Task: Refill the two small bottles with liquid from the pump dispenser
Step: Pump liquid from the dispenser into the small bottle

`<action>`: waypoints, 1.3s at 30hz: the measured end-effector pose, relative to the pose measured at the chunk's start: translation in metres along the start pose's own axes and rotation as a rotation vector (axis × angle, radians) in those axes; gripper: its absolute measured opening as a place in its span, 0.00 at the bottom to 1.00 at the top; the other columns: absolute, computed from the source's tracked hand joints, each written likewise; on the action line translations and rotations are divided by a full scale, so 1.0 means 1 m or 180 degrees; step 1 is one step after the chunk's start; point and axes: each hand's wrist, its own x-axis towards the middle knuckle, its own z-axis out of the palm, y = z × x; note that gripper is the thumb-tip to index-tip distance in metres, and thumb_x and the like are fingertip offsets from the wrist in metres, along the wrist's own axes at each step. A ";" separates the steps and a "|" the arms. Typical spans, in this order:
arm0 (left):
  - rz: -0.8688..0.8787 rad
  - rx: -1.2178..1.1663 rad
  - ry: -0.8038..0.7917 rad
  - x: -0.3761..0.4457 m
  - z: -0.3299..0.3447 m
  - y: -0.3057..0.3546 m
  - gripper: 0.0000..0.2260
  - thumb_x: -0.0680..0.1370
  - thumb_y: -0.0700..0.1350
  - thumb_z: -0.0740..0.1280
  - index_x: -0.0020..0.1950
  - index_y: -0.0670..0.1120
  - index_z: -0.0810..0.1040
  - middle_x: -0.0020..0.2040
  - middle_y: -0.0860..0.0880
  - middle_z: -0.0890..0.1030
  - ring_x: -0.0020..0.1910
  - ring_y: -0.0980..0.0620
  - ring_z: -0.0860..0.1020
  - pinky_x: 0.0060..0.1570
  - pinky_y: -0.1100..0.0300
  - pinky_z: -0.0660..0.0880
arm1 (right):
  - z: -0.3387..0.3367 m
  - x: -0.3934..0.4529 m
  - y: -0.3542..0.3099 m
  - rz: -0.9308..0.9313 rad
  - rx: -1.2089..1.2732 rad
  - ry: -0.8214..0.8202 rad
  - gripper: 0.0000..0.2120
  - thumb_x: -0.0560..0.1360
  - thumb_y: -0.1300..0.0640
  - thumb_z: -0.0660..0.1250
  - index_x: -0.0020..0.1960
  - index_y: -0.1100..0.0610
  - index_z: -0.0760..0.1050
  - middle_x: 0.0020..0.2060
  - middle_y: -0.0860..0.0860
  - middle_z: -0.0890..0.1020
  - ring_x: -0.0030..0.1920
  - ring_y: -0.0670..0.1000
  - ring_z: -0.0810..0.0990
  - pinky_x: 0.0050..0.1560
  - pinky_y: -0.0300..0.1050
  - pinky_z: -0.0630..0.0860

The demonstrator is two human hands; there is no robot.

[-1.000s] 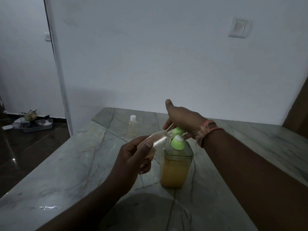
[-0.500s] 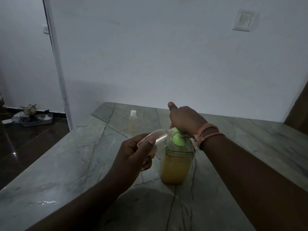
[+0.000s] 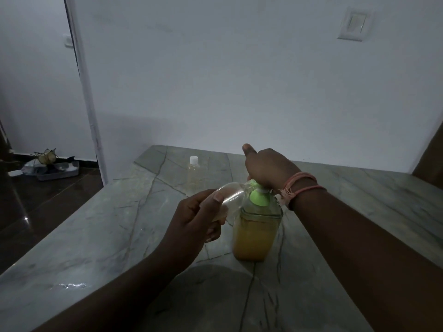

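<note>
Pumping into the first small bottle

My left hand (image 3: 191,226) is gripping the tilted bottle (image 3: 230,197), mouth at the spout to catch liquid; my right hand (image 3: 268,168) is pressing the pump dispenser (image 3: 256,226) head.

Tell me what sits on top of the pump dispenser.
The right hand presses down on the pump dispenser; its green collar shows below. The hand covers the pump head, and the spout meets the tilted small bottle.

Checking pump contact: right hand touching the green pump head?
Touching. Head view shows the right hand pressing down on the green pump head, no gap.
</note>
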 end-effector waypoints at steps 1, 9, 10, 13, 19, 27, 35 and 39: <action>-0.0021 0.0006 0.0005 0.000 0.000 0.001 0.17 0.80 0.55 0.62 0.61 0.46 0.81 0.32 0.50 0.76 0.26 0.56 0.68 0.25 0.63 0.68 | -0.003 -0.001 -0.001 0.0002 0.0020 0.0014 0.19 0.81 0.51 0.47 0.61 0.44 0.74 0.62 0.61 0.75 0.59 0.61 0.75 0.61 0.53 0.71; -0.0090 0.0049 -0.0024 0.000 -0.002 -0.002 0.17 0.84 0.52 0.59 0.61 0.42 0.79 0.35 0.46 0.79 0.25 0.53 0.69 0.23 0.62 0.68 | 0.003 0.004 0.002 0.0077 0.0244 0.0218 0.23 0.79 0.50 0.46 0.71 0.45 0.67 0.62 0.56 0.77 0.59 0.61 0.75 0.63 0.56 0.71; -0.0098 0.0068 -0.0019 0.000 -0.002 -0.003 0.16 0.84 0.52 0.58 0.60 0.42 0.79 0.35 0.46 0.79 0.25 0.53 0.69 0.23 0.62 0.68 | 0.004 0.003 0.002 0.0103 0.0217 0.0227 0.23 0.79 0.50 0.45 0.71 0.46 0.68 0.63 0.57 0.76 0.60 0.61 0.75 0.63 0.56 0.70; -0.0140 0.0098 -0.0015 -0.001 -0.002 -0.004 0.16 0.83 0.52 0.58 0.62 0.45 0.79 0.37 0.43 0.79 0.25 0.53 0.70 0.23 0.61 0.68 | 0.007 0.003 0.000 0.0185 0.0214 0.0165 0.26 0.78 0.54 0.44 0.76 0.47 0.55 0.64 0.61 0.73 0.60 0.64 0.73 0.61 0.55 0.70; -0.0126 0.0093 -0.0054 0.000 -0.002 -0.003 0.19 0.82 0.54 0.59 0.64 0.43 0.78 0.36 0.45 0.78 0.25 0.54 0.70 0.23 0.63 0.69 | -0.003 0.005 0.000 0.0033 -0.0006 0.0165 0.23 0.81 0.47 0.46 0.73 0.48 0.65 0.66 0.60 0.72 0.62 0.61 0.73 0.64 0.55 0.69; -0.0197 -0.0001 -0.0117 -0.002 -0.001 -0.003 0.18 0.85 0.51 0.56 0.53 0.38 0.77 0.31 0.49 0.76 0.24 0.55 0.68 0.23 0.63 0.67 | 0.002 0.003 0.001 0.0113 -0.0102 0.0147 0.24 0.80 0.51 0.45 0.75 0.45 0.59 0.66 0.60 0.71 0.62 0.63 0.72 0.62 0.56 0.70; -0.0442 -0.0227 -0.0138 -0.001 -0.003 -0.005 0.26 0.83 0.55 0.55 0.56 0.29 0.73 0.33 0.45 0.73 0.25 0.54 0.66 0.25 0.63 0.67 | 0.001 0.006 0.003 0.0080 0.0104 0.0147 0.21 0.80 0.50 0.46 0.65 0.44 0.73 0.65 0.60 0.73 0.61 0.62 0.73 0.64 0.55 0.69; -0.0441 -0.0202 -0.0143 -0.001 -0.003 -0.008 0.26 0.83 0.55 0.56 0.56 0.31 0.74 0.33 0.44 0.73 0.25 0.54 0.67 0.25 0.62 0.67 | 0.003 -0.003 0.003 0.0130 0.0146 0.0161 0.20 0.81 0.48 0.45 0.53 0.41 0.76 0.66 0.60 0.72 0.63 0.62 0.73 0.65 0.55 0.68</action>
